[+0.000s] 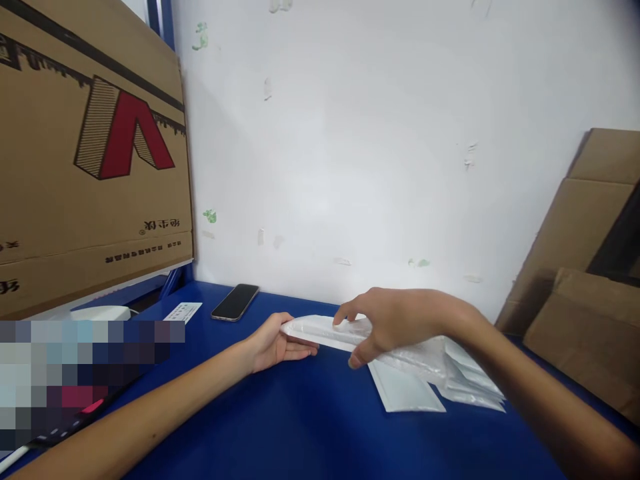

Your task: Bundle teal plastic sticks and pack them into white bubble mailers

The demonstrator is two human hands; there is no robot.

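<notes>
My left hand (274, 343) pinches the left end of a long white padded envelope (315, 328) between thumb and fingers, with the other fingers stretched beneath it. From above, my right hand (400, 320) lies across the envelope's middle. Its fingers reach over the top edge and its thumb comes down at the near edge. The envelope is tilted, so I see it nearly edge-on, and part of it is hidden behind my right hand. Under it on the blue table lies another white envelope (407, 392), and several more white envelopes (473, 393) are stacked by my right wrist.
A black-screened phone (235, 302) and a white printed card (183, 312) lie at the back left. A large cardboard box (95, 220) stands on the left, with folded cardboard (575, 320) on the right. The white wall (320, 147) bounds the blue table (280, 427) behind.
</notes>
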